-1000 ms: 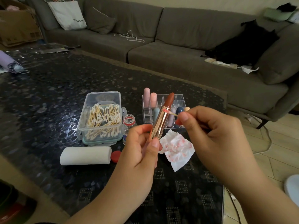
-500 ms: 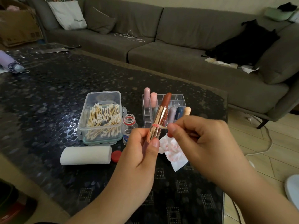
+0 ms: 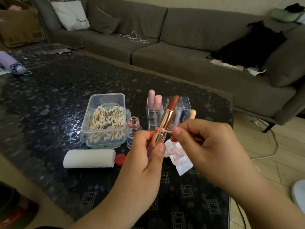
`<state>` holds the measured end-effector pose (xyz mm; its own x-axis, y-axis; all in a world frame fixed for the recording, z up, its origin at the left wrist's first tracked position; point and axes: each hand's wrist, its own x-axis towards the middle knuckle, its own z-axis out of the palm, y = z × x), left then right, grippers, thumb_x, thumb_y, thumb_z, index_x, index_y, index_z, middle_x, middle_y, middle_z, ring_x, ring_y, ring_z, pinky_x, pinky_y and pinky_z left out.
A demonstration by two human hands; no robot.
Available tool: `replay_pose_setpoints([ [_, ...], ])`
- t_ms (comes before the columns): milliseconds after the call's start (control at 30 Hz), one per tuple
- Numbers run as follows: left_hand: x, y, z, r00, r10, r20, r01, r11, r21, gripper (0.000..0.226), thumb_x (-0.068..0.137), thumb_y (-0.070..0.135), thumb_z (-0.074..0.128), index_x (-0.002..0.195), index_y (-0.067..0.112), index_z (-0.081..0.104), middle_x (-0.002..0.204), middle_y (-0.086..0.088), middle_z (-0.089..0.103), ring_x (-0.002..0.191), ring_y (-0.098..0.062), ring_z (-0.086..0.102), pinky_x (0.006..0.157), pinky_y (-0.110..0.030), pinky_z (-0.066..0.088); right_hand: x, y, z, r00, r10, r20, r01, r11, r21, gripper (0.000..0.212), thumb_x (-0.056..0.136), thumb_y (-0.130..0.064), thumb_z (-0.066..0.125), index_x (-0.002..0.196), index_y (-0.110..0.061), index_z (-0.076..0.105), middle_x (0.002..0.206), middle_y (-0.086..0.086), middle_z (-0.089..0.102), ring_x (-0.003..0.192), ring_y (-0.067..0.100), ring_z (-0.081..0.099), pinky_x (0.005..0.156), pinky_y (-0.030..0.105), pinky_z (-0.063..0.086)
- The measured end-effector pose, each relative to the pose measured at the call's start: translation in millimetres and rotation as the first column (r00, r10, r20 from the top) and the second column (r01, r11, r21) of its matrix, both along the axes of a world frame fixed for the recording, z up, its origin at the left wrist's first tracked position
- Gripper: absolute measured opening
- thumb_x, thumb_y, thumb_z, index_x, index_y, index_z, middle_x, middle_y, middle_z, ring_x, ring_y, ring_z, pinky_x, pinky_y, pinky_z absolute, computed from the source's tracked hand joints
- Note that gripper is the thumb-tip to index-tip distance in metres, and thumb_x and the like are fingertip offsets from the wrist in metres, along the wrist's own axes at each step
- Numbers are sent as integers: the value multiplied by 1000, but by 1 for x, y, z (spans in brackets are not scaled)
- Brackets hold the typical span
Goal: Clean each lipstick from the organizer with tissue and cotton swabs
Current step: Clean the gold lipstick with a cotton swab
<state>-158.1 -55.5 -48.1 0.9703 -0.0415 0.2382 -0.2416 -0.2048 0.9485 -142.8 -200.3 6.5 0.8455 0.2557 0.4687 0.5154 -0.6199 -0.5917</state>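
We find the left hand (image 3: 148, 151) gripping a lipstick (image 3: 166, 119) by its gold case, held tilted above the table (image 3: 49, 96), the brown-red bullet extended and pointing up and away. The right hand (image 3: 206, 146) pinches a swab (image 3: 162, 129) between thumb and forefinger; the swab lies across the front of the gold case, touching it, its pink-stained tip showing on the left side of the case. A tissue (image 3: 179, 157) with red smears sits under the right hand; whether that hand holds it, we cannot tell. Behind the lipstick stands the clear organizer (image 3: 184, 103), with capped lipsticks upright in its left and front compartments. To its left we note an open bottle (image 3: 132, 129), a red cap (image 3: 120, 159), a box of swabs (image 3: 105, 119) and a white roll (image 3: 90, 158).
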Motion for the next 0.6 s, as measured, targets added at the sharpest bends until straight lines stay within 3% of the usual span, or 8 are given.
replay_pose_setpoints([
  [200,-1,-1,-1,998,38,45,-39,999,14,16,87,59,35,90,45,43,78,14,54,63,-3,48,63,-25,43,0,0,2,987,-108,120,95,990,107,24,89,-28,55,73,-17,70,52,0,50,41,6,40,43,8,28],
  [367,1,0,-2,998,46,39,-45,999,-13,12,88,54,38,93,46,45,85,11,57,71,-7,54,66,-27,46,-1,5,-2,993,-62,98,68,996,-65,23,88,-28,57,71,-17,69,43,-18,35,42,0,43,43,5,28],
  [500,0,0,2,999,-30,33,33,995,-90,21,88,52,40,98,38,52,76,23,58,69,4,53,67,-12,42,-2,2,1,999,-12,-34,13,1000,22,25,91,-30,61,72,-17,71,39,-15,40,40,0,44,42,4,29],
  [600,0,0,5,995,-95,-20,90,979,-181,35,84,58,41,101,31,55,75,24,60,72,7,56,71,-8,42,-1,-3,6,982,36,-186,-16,994,107,30,81,-40,53,72,-17,71,39,-12,38,36,5,37,41,7,28],
])
